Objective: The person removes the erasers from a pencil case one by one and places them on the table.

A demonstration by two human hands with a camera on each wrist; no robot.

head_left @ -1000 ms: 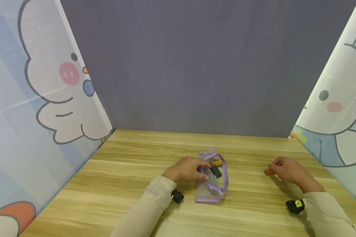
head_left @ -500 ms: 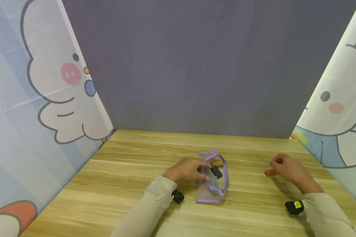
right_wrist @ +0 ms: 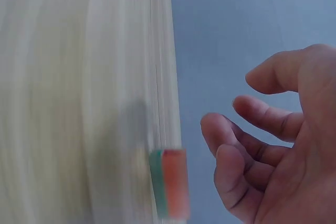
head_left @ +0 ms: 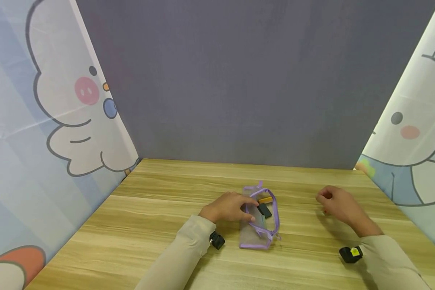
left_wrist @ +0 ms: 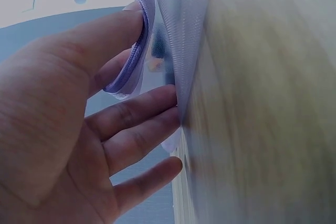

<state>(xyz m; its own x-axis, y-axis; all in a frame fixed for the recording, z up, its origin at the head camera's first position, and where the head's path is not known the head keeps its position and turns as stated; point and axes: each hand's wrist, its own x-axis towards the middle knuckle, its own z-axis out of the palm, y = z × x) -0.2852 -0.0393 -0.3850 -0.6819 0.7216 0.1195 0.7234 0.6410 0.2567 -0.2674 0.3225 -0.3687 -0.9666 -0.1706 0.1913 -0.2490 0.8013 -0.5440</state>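
Observation:
My left hand grips the edge of a see-through mesh zip pouch with purple trim, lying on the table with its mouth unzipped. In the left wrist view the thumb and a finger curl around the purple zipper edge, while other fingers touch the mesh. Inside the pouch show a black block and a yellow-orange bar. To the right, my right hand hovers with loosely curled fingers, holding nothing. Below it lies a small orange-and-green block, mostly hidden by the hand in the head view.
The wood-grain table ends at a dark grey panel behind. Cartoon-printed curtains stand at the left and right. A black wrist camera hangs beside the left wrist.
The right hand has lifted off the orange block and shifted left and slightly away, fingers now over it. The left hand and pouch stay in place.

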